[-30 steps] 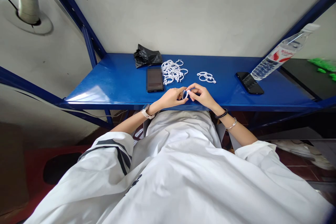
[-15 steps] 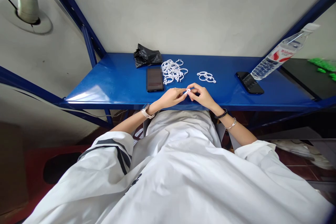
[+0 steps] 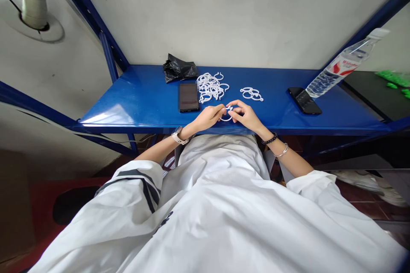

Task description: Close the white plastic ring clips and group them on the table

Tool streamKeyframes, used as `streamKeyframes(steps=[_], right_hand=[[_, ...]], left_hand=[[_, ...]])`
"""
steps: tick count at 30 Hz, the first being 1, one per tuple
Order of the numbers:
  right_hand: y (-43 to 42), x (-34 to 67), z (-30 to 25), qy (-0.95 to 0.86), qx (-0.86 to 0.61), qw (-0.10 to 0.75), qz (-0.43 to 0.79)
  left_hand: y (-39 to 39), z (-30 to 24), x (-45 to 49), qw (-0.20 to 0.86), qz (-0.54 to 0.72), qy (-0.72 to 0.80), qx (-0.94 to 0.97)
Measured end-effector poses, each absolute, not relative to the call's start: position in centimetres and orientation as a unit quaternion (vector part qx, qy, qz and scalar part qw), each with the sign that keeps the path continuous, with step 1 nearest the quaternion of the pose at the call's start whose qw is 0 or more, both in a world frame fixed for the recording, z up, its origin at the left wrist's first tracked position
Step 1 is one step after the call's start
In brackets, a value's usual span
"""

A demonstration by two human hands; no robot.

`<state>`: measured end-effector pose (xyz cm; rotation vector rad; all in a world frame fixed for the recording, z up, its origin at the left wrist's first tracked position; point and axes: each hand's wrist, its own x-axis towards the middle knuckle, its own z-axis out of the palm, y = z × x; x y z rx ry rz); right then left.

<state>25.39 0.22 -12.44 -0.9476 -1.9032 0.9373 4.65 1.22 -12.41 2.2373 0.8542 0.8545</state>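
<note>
A white plastic ring (image 3: 226, 119) is held between my two hands just above the front edge of the blue table (image 3: 153, 106). My left hand (image 3: 209, 117) pinches its left side, and my right hand (image 3: 245, 115) grips the upper right part with thumb and forefinger. A small knob or clasp shows at the top of the ring; whether it is fastened I cannot tell. Beyond my left hand lies a heap of similar white rings (image 3: 211, 87), some with a gap in them. Several more white rings (image 3: 252, 94) lie in a small group beyond my right hand.
A dark phone-like device (image 3: 188, 97) lies left of the heap, before a crumpled black plastic bag (image 3: 179, 68). At the right, another phone (image 3: 304, 101) lies beside a tilted-looking water bottle (image 3: 341, 66). Green pieces (image 3: 392, 79) sit on a black surface farther right.
The ring has turned between my fingers, so its round outline now shows below them. My left fingers have drawn slightly away from the right ones. The piles have not moved.
</note>
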Motion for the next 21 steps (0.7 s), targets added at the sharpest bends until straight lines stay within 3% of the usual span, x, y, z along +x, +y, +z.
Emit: streamKeyframes(steps=[15,21], right_hand=[[1.2,24.3,-11.8,-0.706,-0.334,0.417,0.465],[2.1,23.3,-11.0,-0.689,-0.328,0.426,0.486]], left_hand=[[1.0,-12.0,4.6,0.28,0.337,0.33,0.836],[0.9,-11.7,4.4,0.326,0.363,0.32,0.812]])
